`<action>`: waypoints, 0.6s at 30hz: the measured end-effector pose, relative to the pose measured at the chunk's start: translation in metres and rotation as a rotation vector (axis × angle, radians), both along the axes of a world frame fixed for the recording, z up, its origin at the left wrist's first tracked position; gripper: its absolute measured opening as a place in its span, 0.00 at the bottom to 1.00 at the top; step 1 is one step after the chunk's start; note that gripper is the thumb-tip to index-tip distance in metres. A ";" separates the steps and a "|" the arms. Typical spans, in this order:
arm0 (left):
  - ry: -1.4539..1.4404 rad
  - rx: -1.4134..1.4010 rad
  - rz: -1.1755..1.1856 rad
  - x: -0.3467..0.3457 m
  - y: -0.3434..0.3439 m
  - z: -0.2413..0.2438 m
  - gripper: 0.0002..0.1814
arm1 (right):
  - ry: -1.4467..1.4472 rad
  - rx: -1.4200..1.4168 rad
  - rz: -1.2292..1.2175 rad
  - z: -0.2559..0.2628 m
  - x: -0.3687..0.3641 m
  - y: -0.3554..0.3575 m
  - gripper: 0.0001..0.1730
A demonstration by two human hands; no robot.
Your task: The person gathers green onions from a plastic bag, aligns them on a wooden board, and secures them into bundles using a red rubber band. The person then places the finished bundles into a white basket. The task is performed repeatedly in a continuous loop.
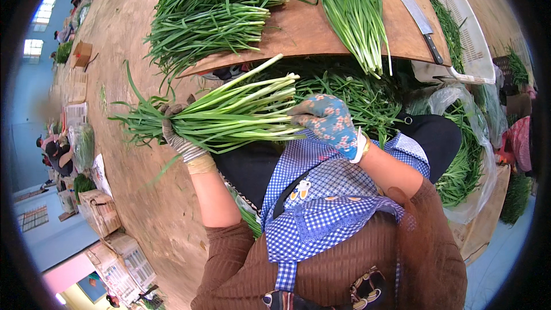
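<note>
My left hand [178,131], in a dirty striped work glove, is closed around a bunch of garlic chives [241,112] near its leafy end. The pale stem ends point right. My right hand [325,122], in a blue floral glove, touches those ends with its fingers together; whether it pinches a stem is hidden. Beyond my hands, a wooden board [301,30] carries piled chives [211,30], another loose bunch [353,17] with stems over the near edge, and a cleaver [419,19] with a black handle. More loose chives [348,99] lie below the board.
A white plastic crate [473,43] with chives stands right of the board. Nearer me is a clear plastic bag [484,146] holding chives. Cardboard boxes [100,213] stand along the left, where people [60,155] sit. Part of a person in pink [518,142] shows at far right.
</note>
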State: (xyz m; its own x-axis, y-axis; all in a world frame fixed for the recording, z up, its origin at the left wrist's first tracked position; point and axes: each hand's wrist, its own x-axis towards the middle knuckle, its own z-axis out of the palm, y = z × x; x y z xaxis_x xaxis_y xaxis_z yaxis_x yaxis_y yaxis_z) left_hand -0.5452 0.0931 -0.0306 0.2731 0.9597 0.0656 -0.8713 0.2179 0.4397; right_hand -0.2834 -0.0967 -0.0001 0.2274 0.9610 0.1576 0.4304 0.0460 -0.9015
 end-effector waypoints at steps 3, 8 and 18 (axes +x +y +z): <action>-0.038 0.022 -0.047 0.005 -0.006 0.004 0.14 | 0.368 -0.122 -0.110 -0.009 -0.006 -0.007 0.07; -0.095 0.016 -0.042 0.008 -0.010 0.010 0.14 | 0.434 -0.359 -0.263 -0.011 0.026 -0.014 0.08; -0.053 -0.029 -0.100 0.001 -0.002 0.008 0.15 | 0.606 -0.354 0.137 -0.010 0.007 0.036 0.15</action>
State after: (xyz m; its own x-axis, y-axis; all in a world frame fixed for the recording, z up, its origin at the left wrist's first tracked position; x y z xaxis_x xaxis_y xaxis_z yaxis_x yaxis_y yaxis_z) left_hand -0.5439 0.0908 -0.0227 0.3644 0.9296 0.0550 -0.8666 0.3169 0.3856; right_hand -0.2768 -0.0606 -0.0099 0.0501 0.9573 -0.2848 -0.1397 -0.2756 -0.9511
